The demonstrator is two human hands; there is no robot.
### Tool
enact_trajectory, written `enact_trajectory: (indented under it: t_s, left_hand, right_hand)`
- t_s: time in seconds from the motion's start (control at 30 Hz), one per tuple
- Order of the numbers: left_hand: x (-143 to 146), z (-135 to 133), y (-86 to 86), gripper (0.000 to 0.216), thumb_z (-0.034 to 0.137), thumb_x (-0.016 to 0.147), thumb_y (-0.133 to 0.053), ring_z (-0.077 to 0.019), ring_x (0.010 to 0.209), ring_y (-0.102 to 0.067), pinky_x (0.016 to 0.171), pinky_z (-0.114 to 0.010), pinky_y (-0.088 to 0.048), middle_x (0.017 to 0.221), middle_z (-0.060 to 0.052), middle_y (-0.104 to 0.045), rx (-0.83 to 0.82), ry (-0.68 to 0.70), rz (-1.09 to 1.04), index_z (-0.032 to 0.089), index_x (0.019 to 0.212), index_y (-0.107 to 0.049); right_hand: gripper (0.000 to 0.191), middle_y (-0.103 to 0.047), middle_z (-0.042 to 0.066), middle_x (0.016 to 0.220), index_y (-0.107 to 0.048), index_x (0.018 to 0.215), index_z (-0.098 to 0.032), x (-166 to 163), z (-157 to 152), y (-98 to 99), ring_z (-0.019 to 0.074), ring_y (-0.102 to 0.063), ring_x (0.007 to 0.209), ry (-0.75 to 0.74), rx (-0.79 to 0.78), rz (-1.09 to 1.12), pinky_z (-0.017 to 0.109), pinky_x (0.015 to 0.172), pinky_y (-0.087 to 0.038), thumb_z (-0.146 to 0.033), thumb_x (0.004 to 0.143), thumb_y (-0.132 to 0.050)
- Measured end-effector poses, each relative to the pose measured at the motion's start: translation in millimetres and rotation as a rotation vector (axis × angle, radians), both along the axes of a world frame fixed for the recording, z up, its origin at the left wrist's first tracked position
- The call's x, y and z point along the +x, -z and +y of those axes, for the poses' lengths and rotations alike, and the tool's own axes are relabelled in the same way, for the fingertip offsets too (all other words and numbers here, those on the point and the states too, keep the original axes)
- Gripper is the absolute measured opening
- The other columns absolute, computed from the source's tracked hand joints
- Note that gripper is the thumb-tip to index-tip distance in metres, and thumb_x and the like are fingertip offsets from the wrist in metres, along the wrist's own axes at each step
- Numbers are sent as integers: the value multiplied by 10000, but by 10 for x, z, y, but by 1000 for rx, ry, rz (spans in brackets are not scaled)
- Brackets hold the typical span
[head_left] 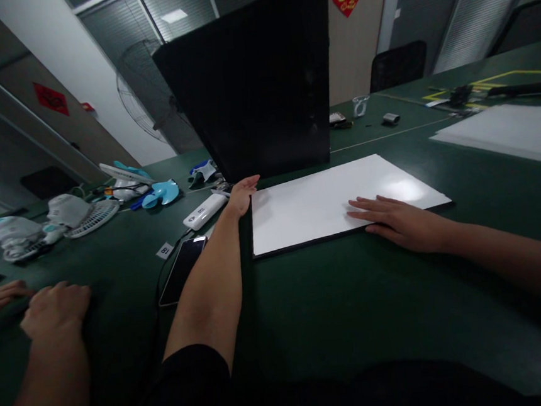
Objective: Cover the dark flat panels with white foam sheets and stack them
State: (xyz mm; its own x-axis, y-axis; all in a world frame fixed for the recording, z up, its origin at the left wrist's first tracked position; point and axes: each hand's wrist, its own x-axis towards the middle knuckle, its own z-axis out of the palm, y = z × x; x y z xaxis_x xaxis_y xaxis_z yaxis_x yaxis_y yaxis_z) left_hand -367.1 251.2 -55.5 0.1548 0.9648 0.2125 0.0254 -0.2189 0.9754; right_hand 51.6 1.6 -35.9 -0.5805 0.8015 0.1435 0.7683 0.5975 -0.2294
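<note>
A flat white panel with a dark edge lies on the green table in front of me. Behind it a large black panel stands upright and leans slightly; whether the two are joined I cannot tell. My left hand is at the white panel's far left corner, fingers stretched out beside the foot of the black panel. Across the white panel's near right part rests my right hand, palm down with fingers spread, holding nothing.
Left of the white panel lie a white power bank, a phone and a number tag. Fan parts sit farther left, near another person's hands. White sheets are at right; a clear cup stands behind.
</note>
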Motion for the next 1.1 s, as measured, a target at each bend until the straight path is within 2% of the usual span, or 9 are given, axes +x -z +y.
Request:
enact_trajectory:
  t_s: [0.1,0.27,0.47,0.53,0.6,0.7,0.93,1.03,1.1]
  left_hand:
    - [32,44,26,514,45,684,-632,-264,1377,-598,1210,-490,-392,1382,-107,-705,4,-65,-15,187,1159,-765]
    - [-37,69,40,361,127,755,-662,-285,1311,-631,1164,-516,-442,1250,-101,-752,38,-210,75,198,1091,-773]
    - [-32,21,19,180,123,731,-726,-364,1266,-634,1211,-522,-380,1053,-108,-779,129,-255,318,215,864,-804]
    - [5,4,14,158,115,710,-752,-384,1282,-619,1233,-515,-354,1028,-108,-779,153,-247,386,228,808,-801]
    - [35,-7,14,144,121,705,-768,-391,1302,-602,1242,-500,-347,1028,-102,-779,171,-246,442,246,770,-797]
    - [47,-10,18,132,149,730,-766,-383,1279,-616,1227,-489,-371,1028,-89,-785,185,-260,522,264,778,-807]
    - [23,-30,-12,189,162,815,-720,-334,1042,-714,1101,-453,-486,996,-94,-800,217,-307,713,227,938,-848]
    - [34,-54,-41,215,171,851,-691,-295,996,-726,1052,-406,-515,991,-83,-806,225,-314,781,210,990,-849]
    - [44,-67,-57,232,176,874,-670,-270,995,-731,1032,-369,-522,1015,-76,-811,226,-319,821,202,1023,-846]
  right_hand:
    - [549,-332,-14,1695,-403,1629,-402,8,11,12,280,-293,1572,-8,-10,-5,662,1273,-236,-452,1082,-412]
    - [600,-271,10,1722,-387,1645,-392,-4,5,-41,308,-332,1555,50,23,-30,643,1258,-288,-536,1063,-419]
    - [748,-379,221,1651,-448,1602,-77,397,186,-182,373,-313,1552,514,165,-124,589,1247,-303,-578,1073,-282]
    - [768,-477,272,1562,-457,1579,-32,570,226,-231,415,-445,1448,683,102,-153,589,1146,-408,-571,1072,-250]
    - [765,-621,285,1379,-520,1529,-39,689,236,-270,410,-611,1221,782,22,-159,551,967,-504,-573,1068,-225]
    - [747,-704,255,1195,-583,1479,-81,743,228,-290,351,-667,978,814,-23,-158,476,809,-501,-594,1057,-242]
    - [669,-720,168,1239,-621,1457,-146,845,319,-307,293,-653,993,805,-76,-120,409,812,-471,-600,1015,-409]
    - [691,-707,180,1251,-623,1460,-157,1266,369,-351,327,-646,1033,927,-28,-137,439,830,-484,-631,987,-452]
    - [713,-691,182,1267,-608,1486,-238,1713,370,-314,361,-637,1082,1100,125,-199,468,841,-496,-694,959,-460]
